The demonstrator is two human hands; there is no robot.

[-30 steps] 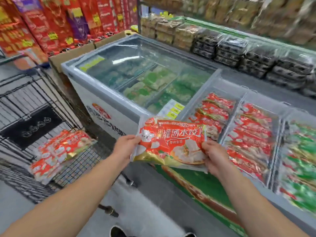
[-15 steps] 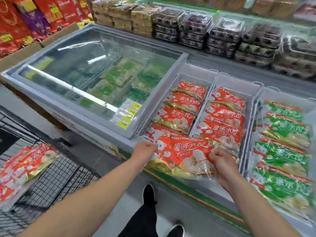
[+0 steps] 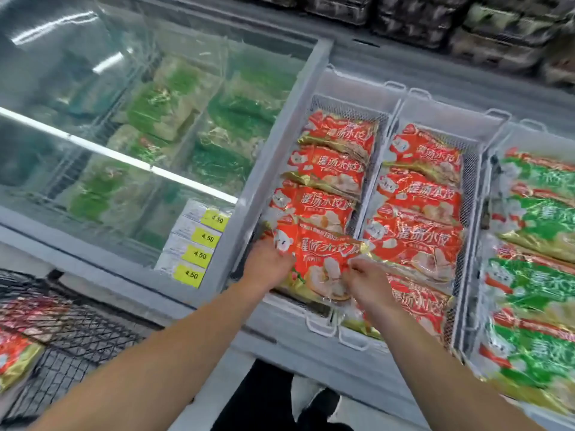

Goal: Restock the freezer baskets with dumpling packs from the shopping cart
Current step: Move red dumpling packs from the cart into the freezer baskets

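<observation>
Red dumpling pack [image 3: 320, 259] sits at the near end of the leftmost open freezer basket [image 3: 350, 112], lying on top of the red pack behind it, label up, gold edge toward the person. Left hand [image 3: 269, 262] grips the pack's left edge, fingers curled round it. Right hand [image 3: 365, 279] pinches the clear film at the pack's right side, near its lower right corner. That basket carries a row of the same red packs [image 3: 329, 168] running to its far end. Next basket to the right [image 3: 476, 169] holds more red packs; the basket beyond it, at the freezer's right edge, holds green dumpling packs [image 3: 535, 219]. Left of the baskets, a closed glass lid [image 3: 124, 119] covers green packs; yellow 4.50 price tags [image 3: 199, 247] sit at its near right corner. Shopping cart [image 3: 62, 331] at lower left, with a red pack [image 3: 15, 356] in it.
</observation>
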